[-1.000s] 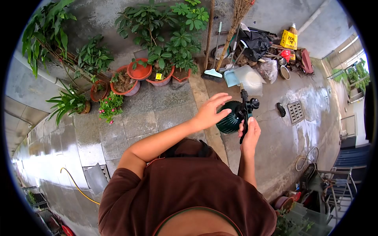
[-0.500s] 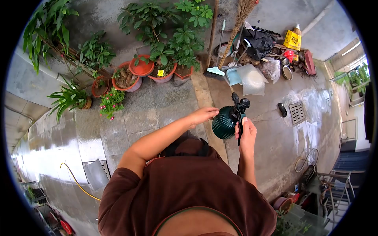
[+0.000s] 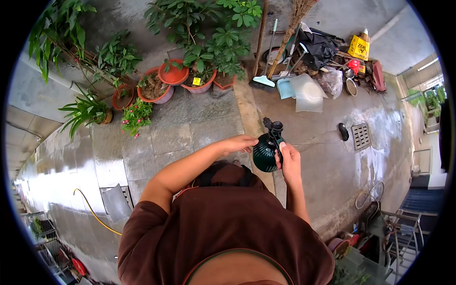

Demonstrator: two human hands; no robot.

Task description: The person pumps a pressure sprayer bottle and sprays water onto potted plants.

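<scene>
One green pressure sprayer (image 3: 264,153) sits centre frame, gripped by two hands: right hand (image 3: 289,161) closed round its black handle, left hand (image 3: 241,143) curled against its side. Open wet paving (image 3: 332,156) lies at 3 o'clock; potted plants (image 3: 190,71) at 11.

sprayer (image 3: 264,154) base hidden, yellow sign (image 3: 359,47) unreadable

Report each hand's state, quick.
Left hand: curled on the side of the green spray bottle, touching it.
Right hand: closed around the bottle's black sprayer handle.
</scene>
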